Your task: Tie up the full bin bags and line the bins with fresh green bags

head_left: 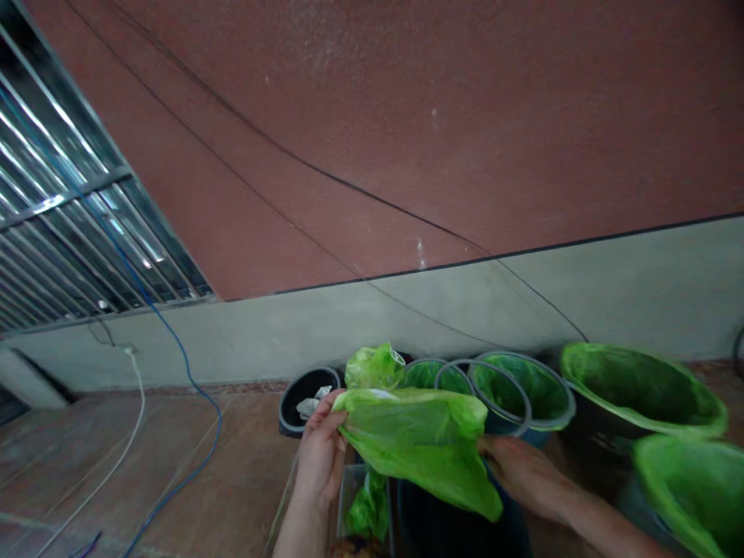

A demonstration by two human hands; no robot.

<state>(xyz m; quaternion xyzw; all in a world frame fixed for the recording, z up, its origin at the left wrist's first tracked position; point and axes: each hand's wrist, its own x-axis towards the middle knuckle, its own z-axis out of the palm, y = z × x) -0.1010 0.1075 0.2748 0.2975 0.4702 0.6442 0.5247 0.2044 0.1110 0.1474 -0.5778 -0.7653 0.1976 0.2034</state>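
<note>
A light green plastic bag (pixel 415 430) is stretched out sideways in front of me, above a dark bin (pixel 459 519). My left hand (pixel 325 438) pinches the bag's upper left corner between thumb and fingers. At the bag's right side, my right hand (pixel 517 469) is closed at the edge; its fingertips are partly hidden and blurred. Beneath my left hand stands a clear container (pixel 347 508) with crumpled green plastic (pixel 369 508) inside it. Just behind the stretched bag is another bunched green bag (pixel 372 366).
Several bins with green liners stand to the right, among them a large one (pixel 639 387) by the wall. Loose grey rings (pixel 526 403) lean over the lined bins. A small black bin (pixel 287 411) holds white scraps. A blue cable (pixel 218 434) and a white cable (pixel 139 403) cross the floor.
</note>
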